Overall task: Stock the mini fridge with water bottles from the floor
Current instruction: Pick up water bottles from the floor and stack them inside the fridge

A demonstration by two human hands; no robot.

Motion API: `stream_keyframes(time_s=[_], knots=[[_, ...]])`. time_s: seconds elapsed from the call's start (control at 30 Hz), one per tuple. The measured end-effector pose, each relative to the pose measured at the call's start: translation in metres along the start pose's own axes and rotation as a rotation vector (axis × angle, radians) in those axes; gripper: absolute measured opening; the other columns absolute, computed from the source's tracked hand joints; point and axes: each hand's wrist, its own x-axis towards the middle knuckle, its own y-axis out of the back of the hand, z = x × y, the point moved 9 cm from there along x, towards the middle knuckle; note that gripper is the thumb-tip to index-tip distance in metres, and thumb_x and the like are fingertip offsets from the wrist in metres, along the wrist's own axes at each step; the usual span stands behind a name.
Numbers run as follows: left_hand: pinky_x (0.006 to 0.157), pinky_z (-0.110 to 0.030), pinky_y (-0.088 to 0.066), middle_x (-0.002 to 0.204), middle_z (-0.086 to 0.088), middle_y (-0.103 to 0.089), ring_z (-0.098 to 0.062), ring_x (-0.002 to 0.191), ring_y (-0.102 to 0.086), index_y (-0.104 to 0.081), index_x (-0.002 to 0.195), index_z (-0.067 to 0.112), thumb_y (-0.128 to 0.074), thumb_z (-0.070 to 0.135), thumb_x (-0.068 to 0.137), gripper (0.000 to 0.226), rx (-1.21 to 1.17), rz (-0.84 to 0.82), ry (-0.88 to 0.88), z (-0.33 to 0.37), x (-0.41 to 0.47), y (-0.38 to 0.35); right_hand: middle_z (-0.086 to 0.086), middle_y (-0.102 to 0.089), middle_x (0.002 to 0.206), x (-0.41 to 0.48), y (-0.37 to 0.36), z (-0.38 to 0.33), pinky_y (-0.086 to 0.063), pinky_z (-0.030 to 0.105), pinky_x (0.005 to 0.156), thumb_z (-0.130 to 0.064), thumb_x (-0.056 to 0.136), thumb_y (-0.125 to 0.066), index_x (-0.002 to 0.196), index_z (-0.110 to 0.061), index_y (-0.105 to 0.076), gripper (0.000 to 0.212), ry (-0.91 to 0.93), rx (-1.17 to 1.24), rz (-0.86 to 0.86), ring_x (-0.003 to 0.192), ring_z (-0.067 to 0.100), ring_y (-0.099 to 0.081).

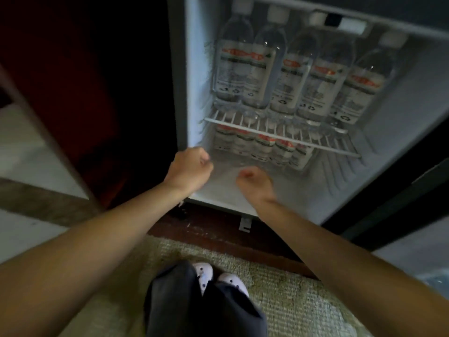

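Note:
The mini fridge stands open with a white interior. Several clear water bottles with red and white labels stand upright on its wire shelf. More bottles stand in a row on the fridge floor under the shelf, at the back. My left hand hovers at the lower left edge of the opening, fingers curled, holding nothing. My right hand hangs over the bare front of the fridge floor, fingers curled under, with nothing seen in it.
The fridge door, dark, swings open at the right. A dark wooden cabinet lies left of the fridge. A woven beige rug covers the floor under my white shoes. A pale, bluish object shows at the right edge.

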Motion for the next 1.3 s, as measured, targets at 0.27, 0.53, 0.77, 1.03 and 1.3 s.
stream_keyframes(time_s=[0.27, 0.53, 0.77, 1.03, 1.3], knots=[[0.093, -0.041, -0.051, 0.099, -0.007, -0.070, -0.024, 0.097, -0.065, -0.062, 0.086, 0.021, -0.051, 0.018, 0.089, 0.012, -0.132, 0.159, 0.068, -0.027, -0.142, 0.150, 0.003, -0.063, 0.087, -0.172, -0.002, -0.132, -0.049, 0.033, 0.089, -0.010, 0.086, -0.054, 0.078, -0.017, -0.060, 0.012, 0.240, 0.198, -0.177, 0.099, 0.026, -0.062], [0.093, -0.042, -0.051, 0.094, -0.013, -0.071, -0.028, 0.093, -0.066, -0.068, 0.084, 0.011, -0.051, 0.014, 0.087, 0.018, -0.129, 0.259, 0.201, -0.096, -0.292, 0.259, -0.002, -0.060, 0.077, -0.349, -0.081, -0.203, -0.051, 0.025, 0.063, -0.012, 0.085, -0.051, 0.074, -0.020, -0.056, 0.015, 0.340, 0.284, -0.486, 0.074, 0.016, -0.065], [0.091, -0.040, -0.051, 0.099, -0.018, -0.070, -0.030, 0.091, -0.067, -0.067, 0.100, 0.003, -0.048, 0.007, 0.089, 0.023, -0.282, 0.463, 0.425, -0.197, -0.423, 0.279, 0.001, -0.060, 0.081, -0.478, -0.184, -0.167, -0.040, 0.017, 0.055, -0.005, 0.088, -0.048, 0.092, -0.012, -0.059, 0.013, 0.107, 0.365, -0.787, 0.065, 0.009, -0.060], [0.083, -0.036, -0.051, 0.098, -0.021, -0.069, -0.034, 0.092, -0.066, -0.065, 0.081, 0.011, -0.050, 0.009, 0.089, 0.017, -0.365, 0.470, 0.747, -0.324, -0.527, 0.221, 0.004, -0.063, 0.076, -0.551, -0.272, -0.073, -0.049, 0.016, 0.055, -0.007, 0.090, -0.051, 0.093, -0.008, -0.059, 0.009, -0.195, 0.320, -1.026, 0.063, 0.009, -0.060], [0.086, -0.031, -0.042, 0.117, -0.017, -0.061, -0.029, 0.107, -0.057, -0.058, 0.115, 0.000, -0.053, 0.004, 0.085, 0.031, -0.323, 0.538, 0.969, -0.387, -0.584, 0.159, 0.000, -0.059, 0.046, -0.585, -0.314, -0.019, -0.038, 0.017, 0.045, -0.003, 0.087, -0.050, 0.071, -0.011, -0.053, 0.019, -0.288, 0.103, -1.066, 0.031, 0.001, -0.052]])
